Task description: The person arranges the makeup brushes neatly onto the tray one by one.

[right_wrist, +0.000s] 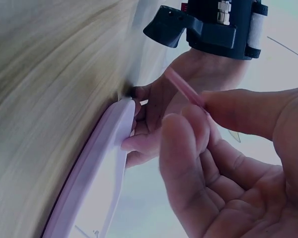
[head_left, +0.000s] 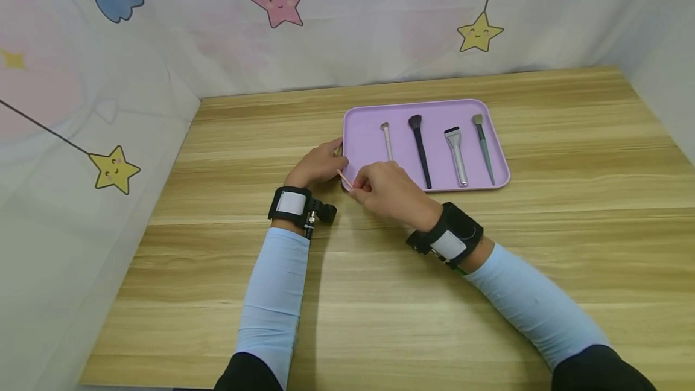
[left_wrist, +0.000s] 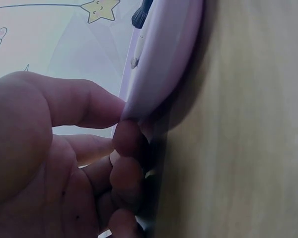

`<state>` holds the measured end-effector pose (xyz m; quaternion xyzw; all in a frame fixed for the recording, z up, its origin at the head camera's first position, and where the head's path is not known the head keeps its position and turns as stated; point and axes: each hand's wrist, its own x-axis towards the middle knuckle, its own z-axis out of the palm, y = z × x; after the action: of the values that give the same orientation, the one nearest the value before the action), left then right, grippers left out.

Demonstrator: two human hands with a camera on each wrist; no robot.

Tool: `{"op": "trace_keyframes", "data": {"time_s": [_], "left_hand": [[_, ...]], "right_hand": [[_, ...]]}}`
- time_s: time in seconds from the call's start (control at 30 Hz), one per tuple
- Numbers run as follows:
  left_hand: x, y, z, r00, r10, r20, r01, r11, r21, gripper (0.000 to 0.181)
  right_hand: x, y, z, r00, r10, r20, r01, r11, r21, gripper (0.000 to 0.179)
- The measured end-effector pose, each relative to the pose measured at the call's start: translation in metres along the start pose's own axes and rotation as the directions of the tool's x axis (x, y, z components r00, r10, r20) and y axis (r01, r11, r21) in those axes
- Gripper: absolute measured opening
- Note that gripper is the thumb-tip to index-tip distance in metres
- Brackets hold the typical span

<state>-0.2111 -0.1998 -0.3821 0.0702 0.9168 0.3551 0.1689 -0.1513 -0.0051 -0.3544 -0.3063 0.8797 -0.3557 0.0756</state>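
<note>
A lilac tray (head_left: 362, 131) lies on the table with several makeup brushes on it. At its left end my left hand (head_left: 317, 163) pinches the rim; in the left wrist view, the thumb lies on the rim (left_wrist: 156, 64) and fingertips are against its outer side. My right hand (head_left: 392, 195), over the tray's near left corner, pinches a slim pink stick (right_wrist: 181, 85) between thumb and fingers. One end of the stick points toward the left hand; the other is hidden in the grip. I cannot tell what kind of thing the stick is.
On the tray lie a small pale-handled brush (head_left: 387, 137), a black brush (head_left: 420, 149), a flat silver-handled brush (head_left: 457, 155) and a green-handled brush (head_left: 483, 146). A white curtain (head_left: 347, 53) with printed stars hangs behind the wooden table (head_left: 570, 210).
</note>
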Motion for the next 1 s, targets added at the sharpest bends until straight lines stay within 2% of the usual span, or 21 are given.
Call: {"op": "trace_keyframes", "data": {"time_s": [0.27, 0.73, 1.0], "left_hand": [[0.001, 0.0, -0.001, 1.0, 0.007, 0.001, -0.007, 0.999, 0.037, 0.069], [-0.001, 0.002, -0.001, 1.0, -0.011, -0.001, 0.011, 1.0, 0.029, 0.067], [-0.001, 0.003, -0.001, 1.0, -0.023, -0.001, 0.023, 0.999, 0.042, 0.067]], "right_hand": [[0.003, 0.004, -0.004, 0.999, 0.031, -0.036, -0.031, 0.999, 0.023, 0.012], [0.01, 0.015, -0.009, 0.997, 0.001, -0.081, 0.001, 1.0, 0.025, 0.014], [0.011, 0.015, -0.01, 0.996, 0.035, -0.082, -0.028, 0.996, 0.087, 0.015]]}}
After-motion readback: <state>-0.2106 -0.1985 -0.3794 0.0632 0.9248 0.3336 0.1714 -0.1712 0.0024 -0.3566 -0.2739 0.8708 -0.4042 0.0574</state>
